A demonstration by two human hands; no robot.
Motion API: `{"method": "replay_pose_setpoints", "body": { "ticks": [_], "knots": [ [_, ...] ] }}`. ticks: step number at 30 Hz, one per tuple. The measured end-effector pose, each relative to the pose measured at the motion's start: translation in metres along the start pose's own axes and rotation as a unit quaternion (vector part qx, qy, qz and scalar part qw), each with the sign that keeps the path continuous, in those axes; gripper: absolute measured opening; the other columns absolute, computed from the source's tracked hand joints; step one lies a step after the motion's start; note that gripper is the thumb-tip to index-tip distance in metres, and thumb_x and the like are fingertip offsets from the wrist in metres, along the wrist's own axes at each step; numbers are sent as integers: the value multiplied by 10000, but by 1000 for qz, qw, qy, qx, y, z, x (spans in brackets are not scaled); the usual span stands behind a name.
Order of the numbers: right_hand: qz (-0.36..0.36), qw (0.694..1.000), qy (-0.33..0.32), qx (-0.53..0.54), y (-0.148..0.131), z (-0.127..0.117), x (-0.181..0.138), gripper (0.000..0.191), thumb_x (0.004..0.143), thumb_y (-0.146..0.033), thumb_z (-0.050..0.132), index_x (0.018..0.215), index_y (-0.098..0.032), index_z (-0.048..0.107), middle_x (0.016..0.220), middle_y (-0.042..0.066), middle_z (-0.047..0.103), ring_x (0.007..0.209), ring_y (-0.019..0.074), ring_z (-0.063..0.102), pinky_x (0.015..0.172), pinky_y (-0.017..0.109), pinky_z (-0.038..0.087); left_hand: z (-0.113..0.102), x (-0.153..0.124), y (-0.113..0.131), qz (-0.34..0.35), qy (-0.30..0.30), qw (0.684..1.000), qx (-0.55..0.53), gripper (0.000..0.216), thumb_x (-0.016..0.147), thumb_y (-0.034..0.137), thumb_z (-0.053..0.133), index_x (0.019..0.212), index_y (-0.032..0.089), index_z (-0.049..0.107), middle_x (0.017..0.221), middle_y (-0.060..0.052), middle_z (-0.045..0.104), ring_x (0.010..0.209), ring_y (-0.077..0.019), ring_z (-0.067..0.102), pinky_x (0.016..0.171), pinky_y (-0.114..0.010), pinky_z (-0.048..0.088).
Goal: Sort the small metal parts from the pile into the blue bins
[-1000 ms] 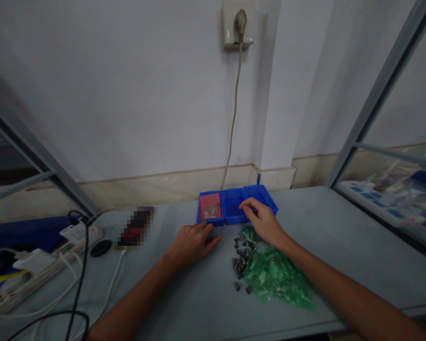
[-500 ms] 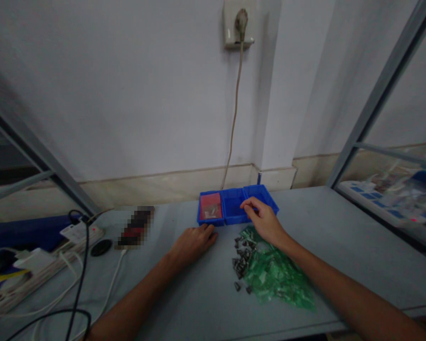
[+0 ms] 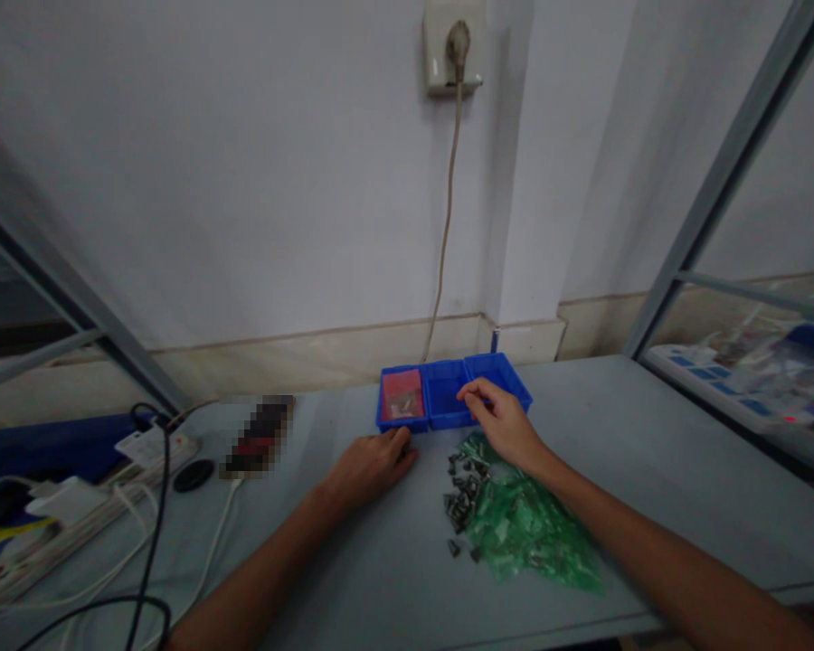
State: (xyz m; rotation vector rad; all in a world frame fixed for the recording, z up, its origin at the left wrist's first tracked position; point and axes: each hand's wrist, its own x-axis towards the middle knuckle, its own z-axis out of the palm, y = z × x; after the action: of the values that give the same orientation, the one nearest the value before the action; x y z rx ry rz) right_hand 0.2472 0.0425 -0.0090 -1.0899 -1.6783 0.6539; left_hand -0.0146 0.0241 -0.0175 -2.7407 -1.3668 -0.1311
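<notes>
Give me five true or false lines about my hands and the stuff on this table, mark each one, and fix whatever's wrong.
1. The green bag lies on the table. True.
2. The red packet is in the rightmost blue bin. False: it is in the leftmost blue bin.
3. Small dark parts lie at the green bag's left side. True.
4. The left hand is inside the middle blue bin. False: it is on the table, by the near edge of the leftmost blue bin.
5. The wall socket has a plug in it. True.
</notes>
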Motion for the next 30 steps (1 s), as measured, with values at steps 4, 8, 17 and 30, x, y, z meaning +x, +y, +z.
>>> {"method": "replay_pose_setpoints", "body": {
  "ticks": [4,8,17,30],
  "knots": [
    [-6,1000,1,-1,0,0,0,224,987,-360,499,965,-231,681,755,2,602,665,186,536,618,291,400,-5,-5,0,-5,0,1000,-4,274,1039,462,458,1102,209,539,1010,-87,737,836,-256,718,695,-326,518],
    [-7,1000,-1,-1,1,0,0,227,987,-362,499,970,-228,682,762,1,605,655,181,523,610,290,389,-5,-7,-2,-24,-7,1000,16,329,1039,508,430,1142,217,543,967,-93,742,832,-272,725,694,-334,508],
    [-2,1000,0,1,0,0,0,225,985,-365,498,971,-234,681,719,-3,571,629,184,507,600,293,385,-2,0,1,-57,-58,996,45,349,1054,512,421,1143,201,552,950,-103,759,817,-319,744,656,-354,520],
    [-8,1000,-2,-4,-4,0,-2,212,991,-328,497,974,-226,682,753,-3,607,633,172,504,590,284,365,0,-1,-1,3,-8,1000,-19,177,1064,364,439,1101,220,535,949,-51,744,781,-227,719,668,-292,502]
  ]
}}
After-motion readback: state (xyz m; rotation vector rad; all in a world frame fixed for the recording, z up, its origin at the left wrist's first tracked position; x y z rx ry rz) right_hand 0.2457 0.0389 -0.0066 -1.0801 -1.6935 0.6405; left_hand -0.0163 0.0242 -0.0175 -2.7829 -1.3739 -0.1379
